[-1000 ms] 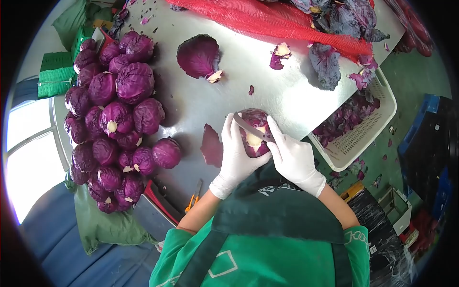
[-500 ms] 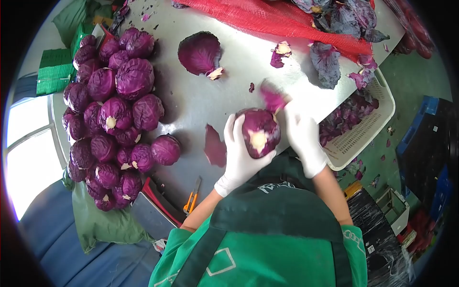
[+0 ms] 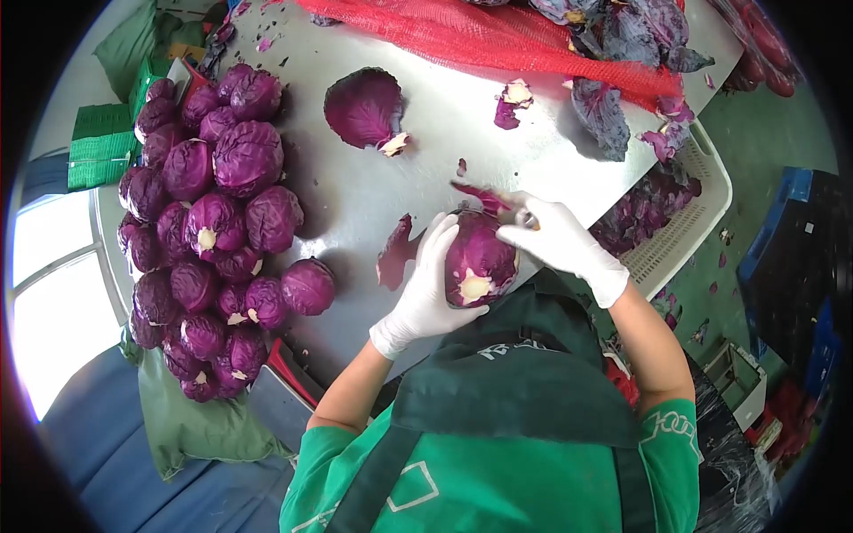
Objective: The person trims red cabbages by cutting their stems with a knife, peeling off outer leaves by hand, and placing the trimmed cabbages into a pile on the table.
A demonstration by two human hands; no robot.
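Both hands wear white gloves. My left hand (image 3: 421, 289) is wrapped round the left side of a red cabbage (image 3: 484, 253), whose pale cut stem faces toward me. At the cabbage's far right side, my right hand (image 3: 564, 244) has its fingers closed on a purple cabbage leaf (image 3: 480, 193). The leaf stands out from the top of the head; whether it is still attached there I cannot tell. A torn leaf piece (image 3: 397, 253) lies on the metal table (image 3: 373, 200) just left of my left hand.
Several red cabbages (image 3: 213, 222) are heaped on the table's left. A loose leaf (image 3: 364, 108), a stem scrap (image 3: 513, 102) and red netting (image 3: 498, 44) lie farther back. Withered leaves (image 3: 601, 115) sit by the netting. A white crate (image 3: 697, 218) of leaves stands beyond the right edge.
My right hand has moved from a blurred pose beside the cabbage to its far right side, fingers on the leaf. The cabbage has shifted slightly toward me. My left arm now covers the orange utility knife.
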